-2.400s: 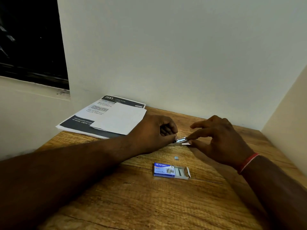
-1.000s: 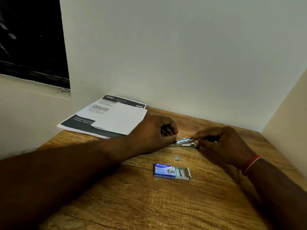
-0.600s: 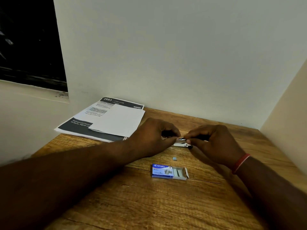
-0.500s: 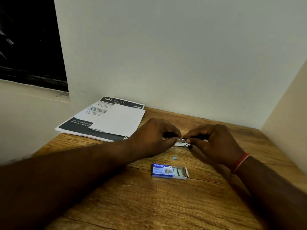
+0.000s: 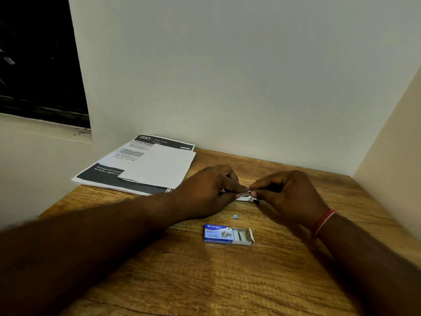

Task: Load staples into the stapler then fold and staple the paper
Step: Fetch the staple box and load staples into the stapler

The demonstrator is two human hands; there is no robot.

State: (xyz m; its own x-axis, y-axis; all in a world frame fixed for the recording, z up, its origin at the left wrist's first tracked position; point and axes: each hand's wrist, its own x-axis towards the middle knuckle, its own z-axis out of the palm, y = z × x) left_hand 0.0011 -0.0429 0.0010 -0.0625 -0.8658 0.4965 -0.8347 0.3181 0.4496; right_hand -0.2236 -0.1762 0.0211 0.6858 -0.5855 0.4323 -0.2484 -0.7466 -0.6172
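Our left hand [image 5: 209, 190] and right hand [image 5: 289, 197] are both pinching the small stapler [image 5: 247, 198] at its ends, low over the bench [image 5: 205, 281] beyond the staple box [image 5: 227, 233], and we are judging it light, rigid, slick metal, best gripped along its sides.

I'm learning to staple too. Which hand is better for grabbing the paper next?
Probably the left hand: the paper lies beside it, while the right hand sits across the stapler, farther away. Both pinch the stapler.

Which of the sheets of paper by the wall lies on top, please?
The plain white sheet; it is blank and overlaps the printed sheet, which has dark bands.
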